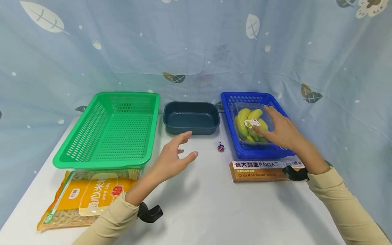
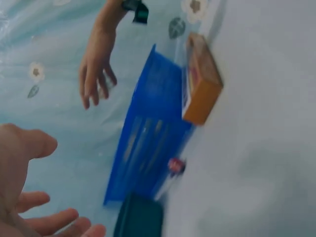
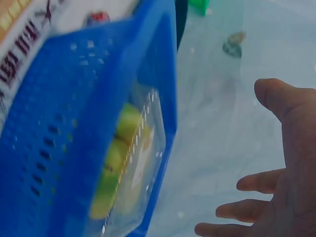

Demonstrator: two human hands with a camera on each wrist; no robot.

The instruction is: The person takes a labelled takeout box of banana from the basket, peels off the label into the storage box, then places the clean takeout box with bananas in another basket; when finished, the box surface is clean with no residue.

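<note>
My right hand [image 1: 280,131] hovers over the blue basket [image 1: 228,119], fingers spread and thumb apart. In that basket sits a clear plastic box of bananas [image 1: 245,122] with a white label. The right wrist view shows a gap between the hand [image 3: 296,163] and the box [image 3: 143,182]. My left hand [image 1: 174,158] is held above the white table, thumb and fingers apart, with nothing in it. Nearest to it are the green basket [image 1: 148,149] and the dark teal tub [image 1: 191,130]. A small wrapped lollipop [image 1: 221,147] lies on the table between tub and blue basket.
A brown pasta box [image 1: 260,173] lies in front of the blue basket. An orange bag of dry pasta [image 1: 70,204] lies before the green basket, partly under my left forearm. A blue patterned curtain [image 1: 196,44] hangs behind the table [image 1: 220,204].
</note>
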